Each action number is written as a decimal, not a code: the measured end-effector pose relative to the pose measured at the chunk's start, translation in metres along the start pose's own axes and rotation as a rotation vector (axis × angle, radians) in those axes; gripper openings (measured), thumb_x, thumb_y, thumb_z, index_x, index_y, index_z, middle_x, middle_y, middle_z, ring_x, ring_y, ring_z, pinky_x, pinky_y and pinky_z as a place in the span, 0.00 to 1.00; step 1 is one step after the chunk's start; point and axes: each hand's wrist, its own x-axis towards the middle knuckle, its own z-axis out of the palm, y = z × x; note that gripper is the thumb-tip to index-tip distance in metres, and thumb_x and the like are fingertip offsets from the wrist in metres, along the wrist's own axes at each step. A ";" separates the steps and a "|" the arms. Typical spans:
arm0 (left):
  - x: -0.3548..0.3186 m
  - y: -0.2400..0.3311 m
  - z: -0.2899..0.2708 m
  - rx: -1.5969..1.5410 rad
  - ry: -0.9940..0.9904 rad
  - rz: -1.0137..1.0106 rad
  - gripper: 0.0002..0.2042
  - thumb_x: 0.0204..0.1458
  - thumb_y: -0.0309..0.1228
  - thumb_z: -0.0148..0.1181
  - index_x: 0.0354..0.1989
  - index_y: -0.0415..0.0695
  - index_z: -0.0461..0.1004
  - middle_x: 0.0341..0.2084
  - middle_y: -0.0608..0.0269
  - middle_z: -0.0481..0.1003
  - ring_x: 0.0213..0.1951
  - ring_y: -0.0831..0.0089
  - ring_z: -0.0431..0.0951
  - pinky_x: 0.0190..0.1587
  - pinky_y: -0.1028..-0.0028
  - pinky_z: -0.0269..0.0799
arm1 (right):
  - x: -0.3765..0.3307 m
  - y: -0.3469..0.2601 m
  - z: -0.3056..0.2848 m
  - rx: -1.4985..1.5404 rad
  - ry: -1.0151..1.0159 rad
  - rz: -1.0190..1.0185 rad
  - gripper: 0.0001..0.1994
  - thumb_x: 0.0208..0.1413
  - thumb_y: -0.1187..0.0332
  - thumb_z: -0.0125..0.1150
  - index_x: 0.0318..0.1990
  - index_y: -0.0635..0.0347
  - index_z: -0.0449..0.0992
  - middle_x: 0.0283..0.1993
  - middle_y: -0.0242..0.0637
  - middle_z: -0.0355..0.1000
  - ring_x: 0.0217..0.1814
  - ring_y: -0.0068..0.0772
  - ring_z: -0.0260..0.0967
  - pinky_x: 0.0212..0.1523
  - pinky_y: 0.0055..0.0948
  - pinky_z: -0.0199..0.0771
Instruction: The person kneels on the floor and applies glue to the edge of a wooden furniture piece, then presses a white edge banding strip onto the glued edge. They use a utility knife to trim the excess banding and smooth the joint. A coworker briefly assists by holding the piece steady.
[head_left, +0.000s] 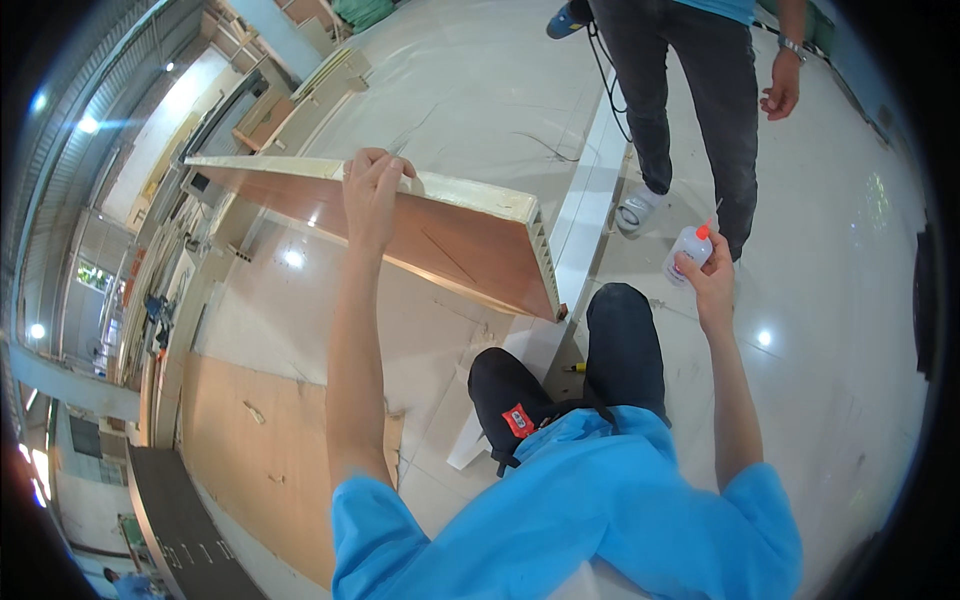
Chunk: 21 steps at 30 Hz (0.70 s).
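Observation:
My left hand (372,188) grips the upper edge of a long brown wooden panel (465,250), fingers over its pale, rough edge. The panel stands on its side, tilted, and stretches away to the far left. Its near end, showing a ribbed core, rests by a white beam (590,190) on the floor. To the right, my right hand (712,278) is closed round a white squeeze bottle (682,252) with a red cap and thin nozzle. The bottle is held up at a slant, apart from the panel. Part of its body is hidden by my fingers.
Another person in dark trousers (690,70) stands just ahead, a shoe near the beam. A black cable (612,80) hangs beside that person. A flat brown board (270,440) lies at the left, near a dark panel (185,520). Stacked boards line the far left.

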 end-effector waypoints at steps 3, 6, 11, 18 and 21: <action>-0.004 0.035 0.013 -0.060 -0.080 0.070 0.17 0.63 0.41 0.51 0.32 0.46 0.84 0.40 0.58 0.72 0.47 0.58 0.67 0.56 0.59 0.60 | -0.002 0.002 0.007 0.031 -0.001 -0.001 0.32 0.57 0.70 0.74 0.67 0.65 0.66 0.56 0.41 0.75 0.57 0.31 0.76 0.59 0.33 0.76; -0.009 0.068 0.027 -0.141 -0.125 0.154 0.16 0.61 0.40 0.52 0.31 0.46 0.84 0.39 0.58 0.72 0.47 0.58 0.66 0.55 0.58 0.60 | -0.002 0.002 0.013 0.040 -0.007 -0.005 0.33 0.57 0.70 0.75 0.67 0.64 0.66 0.56 0.42 0.76 0.57 0.31 0.76 0.58 0.33 0.76; -0.017 0.113 0.039 -0.198 -0.241 0.219 0.21 0.63 0.44 0.48 0.33 0.43 0.84 0.42 0.58 0.70 0.50 0.59 0.65 0.56 0.62 0.63 | -0.004 -0.001 0.020 -0.011 -0.006 -0.003 0.32 0.56 0.70 0.75 0.67 0.63 0.67 0.57 0.42 0.76 0.57 0.31 0.76 0.58 0.33 0.77; -0.028 0.122 0.018 -0.512 0.063 0.239 0.20 0.66 0.39 0.44 0.33 0.37 0.78 0.44 0.57 0.72 0.50 0.63 0.69 0.57 0.64 0.63 | -0.004 -0.013 0.033 0.043 -0.018 -0.066 0.33 0.55 0.70 0.75 0.67 0.62 0.67 0.56 0.41 0.77 0.57 0.31 0.76 0.60 0.33 0.76; -0.050 0.102 0.002 -0.548 0.323 0.145 0.17 0.68 0.36 0.45 0.33 0.37 0.74 0.41 0.58 0.73 0.46 0.67 0.71 0.56 0.67 0.64 | -0.001 -0.019 0.043 -0.013 -0.071 -0.104 0.33 0.54 0.70 0.76 0.66 0.62 0.68 0.57 0.42 0.76 0.59 0.31 0.75 0.61 0.33 0.74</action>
